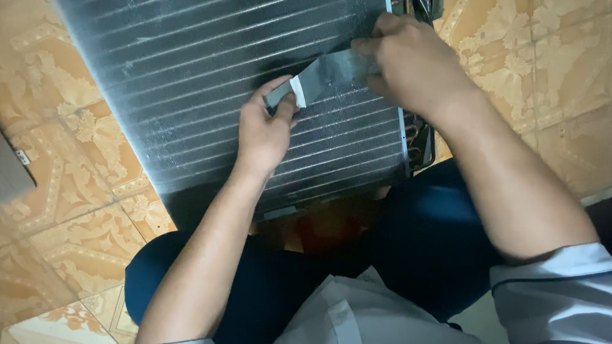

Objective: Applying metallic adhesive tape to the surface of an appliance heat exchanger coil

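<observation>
Nearest the camera are the person's grey-white shirt [345,313] and dark blue trousers [424,242], with both forearms reaching away over the knees. Head view: a finned coil panel [201,81], dark grey with many thin parallel tube lines, leans up from between the knees and fills the far middle of the frame; its lines run from near left to far right. Copper tube bends [419,137] show at its right edge. Across the panel face lies a strip of grey tape [330,73] with a white end, held taut between the two hands. Its long axis runs from near left up to far right, roughly along the tube lines. The left hand [264,129] is closed, pinching the white near-left end of the strip between thumb and fingers. The right hand [411,63] is also closed on the strip, its fingers pressing the far-right end against the panel close to the right edge. The left hand lies nearer the body, and the right hand farther out. Patterned orange floor tiles [63,201] surround the panel on both sides.
</observation>
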